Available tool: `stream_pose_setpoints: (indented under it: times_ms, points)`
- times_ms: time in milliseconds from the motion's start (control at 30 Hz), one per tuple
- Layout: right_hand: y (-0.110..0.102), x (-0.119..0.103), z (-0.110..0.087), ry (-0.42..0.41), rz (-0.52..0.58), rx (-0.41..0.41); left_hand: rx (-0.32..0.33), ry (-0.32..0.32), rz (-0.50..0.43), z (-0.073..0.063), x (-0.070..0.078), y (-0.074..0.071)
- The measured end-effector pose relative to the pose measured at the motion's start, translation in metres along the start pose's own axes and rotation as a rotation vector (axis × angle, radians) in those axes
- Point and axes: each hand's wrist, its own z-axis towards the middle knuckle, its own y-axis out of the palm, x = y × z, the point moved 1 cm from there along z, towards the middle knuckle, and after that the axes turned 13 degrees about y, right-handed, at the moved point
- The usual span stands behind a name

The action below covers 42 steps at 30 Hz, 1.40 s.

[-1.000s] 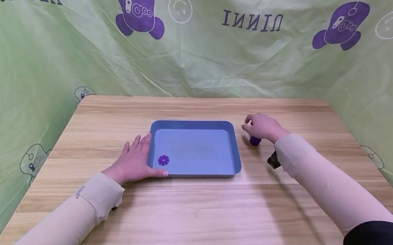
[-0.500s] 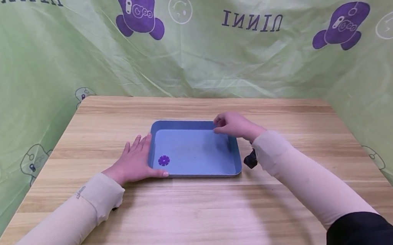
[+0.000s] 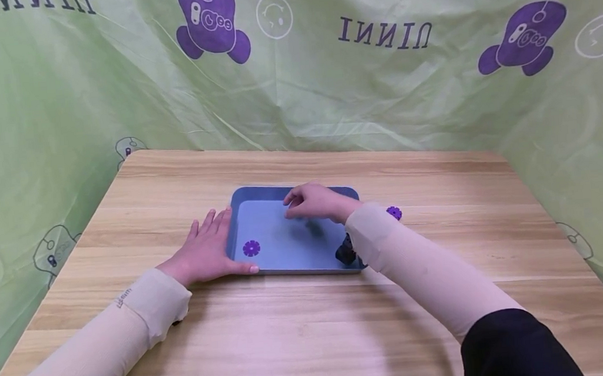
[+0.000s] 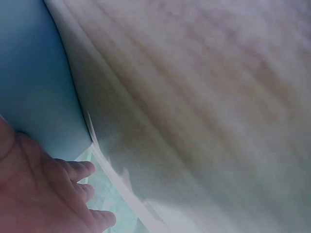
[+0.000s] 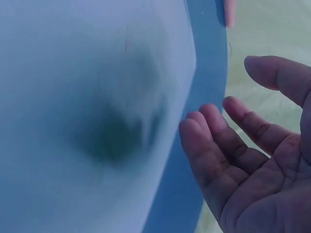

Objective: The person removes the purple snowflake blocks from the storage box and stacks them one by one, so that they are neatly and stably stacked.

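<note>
A shallow blue tray (image 3: pixel 299 259) lies on the wooden table. My left hand (image 3: pixel 205 251) is spread flat against its left side, thumb along the front rim; the left wrist view shows the palm (image 4: pixel 39 189) beside the tray's wall (image 4: pixel 39 77). Inside the tray, at the front left, sits a purple flower-shaped disc (image 3: pixel 251 248). Above the tray's right half hovers my right hand (image 3: pixel 315 202), fingers loosely bent. In the right wrist view that hand (image 5: pixel 257 165) holds nothing, thumb apart from the fingers. A second purple flower-shaped piece (image 3: pixel 394 212) lies right of the tray, partly behind the right sleeve.
The wooden table (image 3: pixel 292 342) reaches back to a green printed curtain (image 3: pixel 316 104), which also hangs at both sides. A black device (image 3: pixel 346 251) on the right wrist hangs over the tray's front right part.
My right hand has moved left, from beside the tray to above it, uncovering the purple piece on the table at the right. The left hand and the tray stay put.
</note>
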Motion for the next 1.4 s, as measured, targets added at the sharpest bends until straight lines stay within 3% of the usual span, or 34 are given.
stream_pose_setpoints:
  times_ms: [300,500,767,867,1133,1400]
  points:
    - [0.029,-0.016,0.012,0.006,0.107,-0.122,0.007,0.014,0.008,0.0,0.0,0.001]
    - [0.039,-0.026,0.018,0.019,0.122,-0.189,0.003,0.004,0.008,0.0,-0.002,0.002]
    - [0.046,-0.028,0.028,0.082,0.176,-0.335,0.016,0.017,0.008,0.0,-0.001,0.003]
    - [0.048,-0.031,0.029,0.057,0.095,-0.336,0.015,0.02,0.012,-0.001,-0.001,0.002]
    - [0.057,-0.05,0.026,-0.032,-0.279,-0.239,0.024,0.03,0.016,-0.001,-0.002,0.0]
    - [0.067,-0.056,0.025,-0.072,-0.413,-0.163,0.025,0.033,0.018,0.0,-0.002,0.002]
